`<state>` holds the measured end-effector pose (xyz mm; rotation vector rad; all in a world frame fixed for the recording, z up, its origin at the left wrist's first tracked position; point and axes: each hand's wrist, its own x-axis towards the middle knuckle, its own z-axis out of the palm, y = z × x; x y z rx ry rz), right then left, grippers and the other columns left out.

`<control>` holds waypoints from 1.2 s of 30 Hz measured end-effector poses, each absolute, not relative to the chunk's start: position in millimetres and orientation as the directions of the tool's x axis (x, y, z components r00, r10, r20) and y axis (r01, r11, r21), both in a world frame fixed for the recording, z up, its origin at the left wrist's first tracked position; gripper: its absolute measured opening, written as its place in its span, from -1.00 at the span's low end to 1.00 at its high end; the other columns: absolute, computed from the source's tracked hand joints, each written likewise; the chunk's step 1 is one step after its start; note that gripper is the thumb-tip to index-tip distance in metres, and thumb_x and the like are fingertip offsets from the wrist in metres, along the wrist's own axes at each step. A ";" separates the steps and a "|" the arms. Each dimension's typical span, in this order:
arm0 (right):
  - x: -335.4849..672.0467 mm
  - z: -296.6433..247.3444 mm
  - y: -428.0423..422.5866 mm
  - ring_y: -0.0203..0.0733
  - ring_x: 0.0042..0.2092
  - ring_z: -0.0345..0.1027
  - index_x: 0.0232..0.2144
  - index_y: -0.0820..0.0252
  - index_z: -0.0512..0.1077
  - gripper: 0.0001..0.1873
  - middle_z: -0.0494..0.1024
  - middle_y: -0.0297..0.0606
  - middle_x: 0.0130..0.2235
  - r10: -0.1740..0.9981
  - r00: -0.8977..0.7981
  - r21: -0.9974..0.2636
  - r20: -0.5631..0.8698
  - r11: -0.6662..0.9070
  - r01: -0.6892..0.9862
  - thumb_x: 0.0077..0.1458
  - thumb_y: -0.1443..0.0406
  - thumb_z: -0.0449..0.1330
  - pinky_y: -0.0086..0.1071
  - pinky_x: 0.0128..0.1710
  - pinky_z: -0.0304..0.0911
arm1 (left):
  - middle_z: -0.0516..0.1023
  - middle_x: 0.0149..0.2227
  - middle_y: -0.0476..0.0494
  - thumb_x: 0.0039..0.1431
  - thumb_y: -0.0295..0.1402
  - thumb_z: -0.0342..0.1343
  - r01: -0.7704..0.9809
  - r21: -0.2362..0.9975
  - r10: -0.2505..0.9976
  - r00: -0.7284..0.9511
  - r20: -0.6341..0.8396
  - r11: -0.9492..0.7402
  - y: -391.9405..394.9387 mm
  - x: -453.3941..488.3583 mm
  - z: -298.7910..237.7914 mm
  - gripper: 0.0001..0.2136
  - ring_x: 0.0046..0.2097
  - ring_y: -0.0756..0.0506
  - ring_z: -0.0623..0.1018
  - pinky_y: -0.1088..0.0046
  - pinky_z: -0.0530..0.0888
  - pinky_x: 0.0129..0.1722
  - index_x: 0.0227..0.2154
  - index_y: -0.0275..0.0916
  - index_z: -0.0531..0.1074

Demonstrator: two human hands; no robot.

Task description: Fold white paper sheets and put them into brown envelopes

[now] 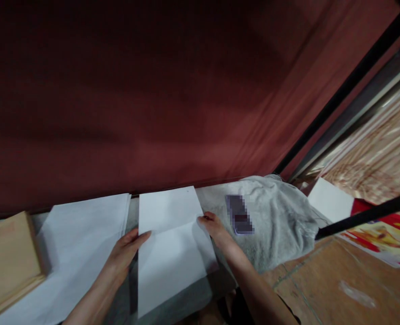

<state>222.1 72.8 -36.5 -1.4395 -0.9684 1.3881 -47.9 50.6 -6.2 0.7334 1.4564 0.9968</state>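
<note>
The white sheet (172,246) lies between a paper stack (85,234) and a grey towel (281,221); the left hand (127,250) pinches its left edge, the right hand (215,227) its right edge at the crease. Likely light, limp, easily crumpled; best held by the edges.

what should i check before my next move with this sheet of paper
1. Left hand grips the sheet at its left edge, thumb on top: ok.
2. Right hand pinches the right edge at the crease: ok.
3. Crease runs edge to edge: ok.
4. Sheet's far and near corners match up: cannot tell.
5. Sheet lies apart from the paper stack: ok.
6. Phone on the grey cloth does not touch the sheet: ok.
</note>
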 end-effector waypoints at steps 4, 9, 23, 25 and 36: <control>221.6 -21.4 79.3 -0.31 -0.47 0.17 -0.50 0.14 0.38 -0.69 0.37 -0.44 -0.53 0.975 0.040 -0.955 -0.217 -0.203 -0.214 -0.18 0.08 0.34 -0.42 -0.43 0.10 | 0.61 -0.45 -0.03 -0.36 -0.13 0.50 -0.132 0.909 0.901 -0.137 -0.411 0.395 59.0 -54.4 9.4 -0.54 -0.43 -0.07 0.57 0.49 0.47 -0.42 -0.39 -0.25 0.52; 222.4 12.0 85.5 -0.32 -0.43 0.14 -0.48 0.11 0.39 -0.66 0.32 -0.47 -0.51 0.999 0.034 -0.970 0.024 0.031 -0.240 -0.05 0.01 0.33 -0.43 -0.38 0.10 | 0.55 -0.47 0.08 -0.34 -0.13 0.51 -0.134 0.977 0.951 -0.243 -0.194 0.165 70.6 -63.9 31.7 -0.55 -0.45 0.04 0.46 0.58 0.38 -0.44 -0.39 -0.23 0.49; 251.3 15.8 73.8 -0.23 -0.32 0.34 -0.37 0.14 0.54 -0.62 0.54 -0.38 -0.38 0.982 -0.185 -0.994 -0.031 -0.050 -0.101 0.00 -0.04 0.35 -0.37 -0.22 0.22 | 0.57 -0.40 -0.04 -0.18 -0.06 0.43 0.032 0.978 0.978 0.026 -0.205 0.205 45.9 -68.3 38.5 -0.60 -0.31 -0.10 0.54 0.41 0.47 -0.23 -0.36 -0.20 0.50; 255.7 14.0 66.5 -0.18 -0.26 0.39 -0.32 0.15 0.57 -0.60 0.58 -0.33 -0.31 0.961 -0.269 -0.997 -0.060 -0.070 -0.027 0.01 -0.05 0.34 -0.33 -0.15 0.24 | 0.62 -0.34 -0.11 -0.11 -0.02 0.38 0.075 0.958 0.948 0.140 -0.287 0.279 38.8 -70.6 33.8 -0.60 -0.24 -0.16 0.57 0.34 0.48 -0.17 -0.33 -0.22 0.53; 269.3 -22.7 44.8 -0.28 -0.44 0.21 -0.53 0.17 0.44 -0.67 0.38 -0.43 -0.53 0.935 -0.295 -0.912 -0.196 -0.064 0.405 0.10 0.06 0.21 -0.40 -0.40 0.09 | 0.64 -0.33 -0.18 -0.12 -0.03 0.36 0.075 0.904 0.852 0.308 -0.423 0.421 3.6 -64.8 21.5 -0.61 -0.21 -0.24 0.58 0.31 0.47 -0.20 -0.34 -0.26 0.61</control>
